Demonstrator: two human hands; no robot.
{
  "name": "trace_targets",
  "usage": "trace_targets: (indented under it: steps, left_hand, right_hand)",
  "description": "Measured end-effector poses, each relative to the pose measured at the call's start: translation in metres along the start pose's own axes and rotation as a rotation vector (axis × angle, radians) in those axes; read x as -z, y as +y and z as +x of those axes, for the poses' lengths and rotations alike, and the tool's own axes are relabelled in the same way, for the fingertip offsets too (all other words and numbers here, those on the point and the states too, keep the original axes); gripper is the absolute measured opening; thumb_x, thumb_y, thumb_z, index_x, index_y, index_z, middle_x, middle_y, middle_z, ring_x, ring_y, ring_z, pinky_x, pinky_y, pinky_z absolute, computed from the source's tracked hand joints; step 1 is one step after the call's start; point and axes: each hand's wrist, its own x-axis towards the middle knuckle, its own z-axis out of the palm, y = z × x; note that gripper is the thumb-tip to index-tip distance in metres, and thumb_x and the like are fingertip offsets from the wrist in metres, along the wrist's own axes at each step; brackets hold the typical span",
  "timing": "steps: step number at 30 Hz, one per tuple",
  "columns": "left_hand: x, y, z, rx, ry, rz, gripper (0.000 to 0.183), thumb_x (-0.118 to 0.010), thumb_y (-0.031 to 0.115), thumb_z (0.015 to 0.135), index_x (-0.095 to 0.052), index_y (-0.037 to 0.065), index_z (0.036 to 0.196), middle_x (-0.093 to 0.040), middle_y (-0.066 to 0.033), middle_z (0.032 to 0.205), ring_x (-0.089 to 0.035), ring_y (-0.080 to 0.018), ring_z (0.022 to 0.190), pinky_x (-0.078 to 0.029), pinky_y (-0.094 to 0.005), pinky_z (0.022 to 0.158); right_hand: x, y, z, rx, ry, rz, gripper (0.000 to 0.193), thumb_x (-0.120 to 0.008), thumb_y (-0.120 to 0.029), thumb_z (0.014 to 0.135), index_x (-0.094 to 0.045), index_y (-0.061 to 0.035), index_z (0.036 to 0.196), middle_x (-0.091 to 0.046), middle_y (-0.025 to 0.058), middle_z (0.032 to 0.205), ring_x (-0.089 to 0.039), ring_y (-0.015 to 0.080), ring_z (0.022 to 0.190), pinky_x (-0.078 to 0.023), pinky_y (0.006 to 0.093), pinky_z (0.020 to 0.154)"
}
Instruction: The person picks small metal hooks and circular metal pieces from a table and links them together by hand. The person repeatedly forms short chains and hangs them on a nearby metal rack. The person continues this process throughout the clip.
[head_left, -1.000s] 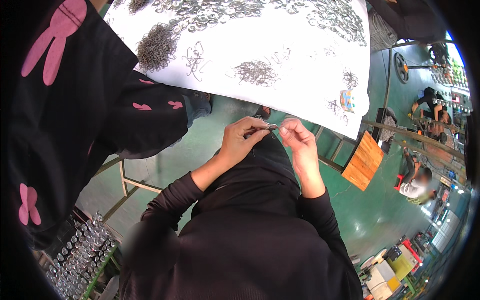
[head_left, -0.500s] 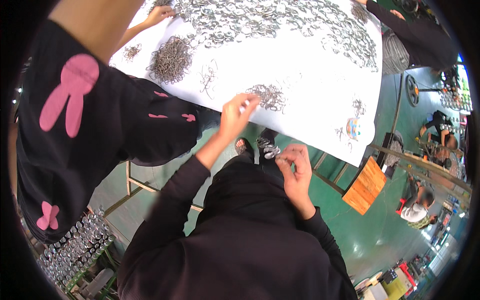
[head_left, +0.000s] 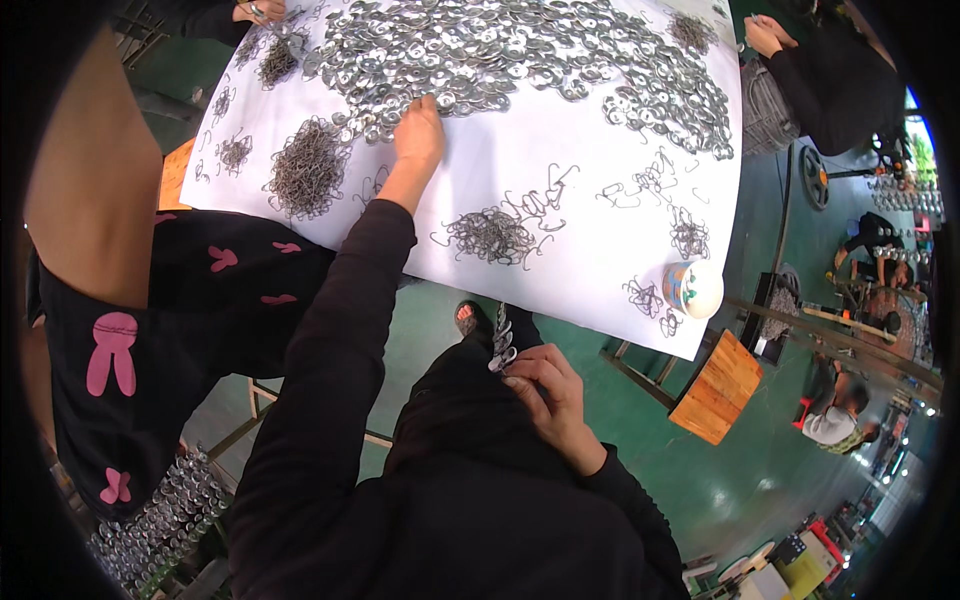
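My left hand [head_left: 420, 138] reaches over the white table to the near edge of a wide pile of shiny round metal discs [head_left: 480, 50]. Its fingers are drawn together at the discs; what they hold, if anything, is hidden. Close to my lap, my right hand [head_left: 552, 397] pinches the near end of a short chain of metal discs [head_left: 503, 348], which hangs below the table edge. Between my hands on the tabletop lies a heap of bent wire hooks [head_left: 492, 236], with several loose hooks strewn beside it.
A bigger hook heap [head_left: 308, 168] lies at left, and a paper cup [head_left: 693, 290] stands at the right corner. A person in rabbit-print black clothing [head_left: 200, 290] is close on my left. Co-workers' hands [head_left: 768, 35] show at far right and far left. A wooden stool [head_left: 716, 388] stands at right.
My left hand has moved from the near hook heap up to the disc pile. My right hand has come lower and slightly left with the chain. The neighbour's arm has drawn back from the table.
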Motion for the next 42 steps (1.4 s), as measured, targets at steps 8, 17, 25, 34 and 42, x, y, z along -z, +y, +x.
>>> trace_targets:
  steps: [8,17,25,34,42]
  left_hand:
    - [0.038,-0.011,-0.072,0.345,-0.272,-0.845,0.022,-0.062,0.007,0.084,-0.060,-0.002,0.103,-0.067,-0.0110,0.089,-0.066,-0.0159,0.078,-0.052,-0.0239,0.067]
    - [0.131,0.052,-0.249,0.221,-0.457,-1.317,0.008,-0.066,0.006,0.083,-0.065,0.001,0.089,-0.065,-0.0012,0.089,-0.060,-0.0075,0.078,-0.047,-0.0206,0.067]
    - [0.155,0.054,-0.279,0.069,-0.415,-1.170,0.012,-0.067,-0.003,0.079,-0.064,0.000,0.091,-0.062,-0.0038,0.087,-0.058,-0.0099,0.081,-0.047,-0.0237,0.072]
    - [0.145,0.055,-0.280,-0.088,-0.174,-0.989,0.015,-0.071,-0.001,0.072,-0.068,0.004,0.086,-0.065,-0.0061,0.083,-0.059,-0.0195,0.078,-0.047,-0.0280,0.068]
    - [0.140,0.056,-0.284,-0.120,-0.240,-1.004,0.013,-0.071,-0.001,0.071,-0.068,0.003,0.083,-0.064,-0.0056,0.082,-0.059,-0.0195,0.081,-0.047,-0.0287,0.074]
  right_hand:
    - [-0.011,0.008,-0.001,0.031,0.125,-0.045,0.010,-0.067,-0.002,0.078,-0.064,-0.0037,0.087,-0.055,0.0077,0.085,-0.054,0.0166,0.067,-0.043,0.0254,0.057]
    - [-0.031,0.011,-0.009,-0.020,0.322,-0.029,0.008,-0.067,-0.002,0.078,-0.064,-0.0041,0.085,-0.051,0.0042,0.084,-0.046,0.0112,0.065,-0.037,0.0233,0.055]
    - [-0.038,0.013,-0.018,-0.016,0.370,-0.093,0.008,-0.067,-0.004,0.078,-0.063,-0.0031,0.085,-0.051,0.0047,0.084,-0.047,0.0118,0.065,-0.038,0.0238,0.056]
    - [-0.030,0.018,-0.013,-0.105,0.347,-0.114,0.010,-0.066,-0.003,0.079,-0.061,-0.0024,0.088,-0.055,0.0056,0.082,-0.051,0.0131,0.063,-0.042,0.0251,0.056]
    - [0.043,0.096,0.093,0.030,0.273,-0.516,0.015,-0.059,-0.006,0.084,-0.061,-0.0073,0.098,-0.056,0.0084,0.091,-0.054,0.0221,0.065,-0.045,0.0325,0.062]
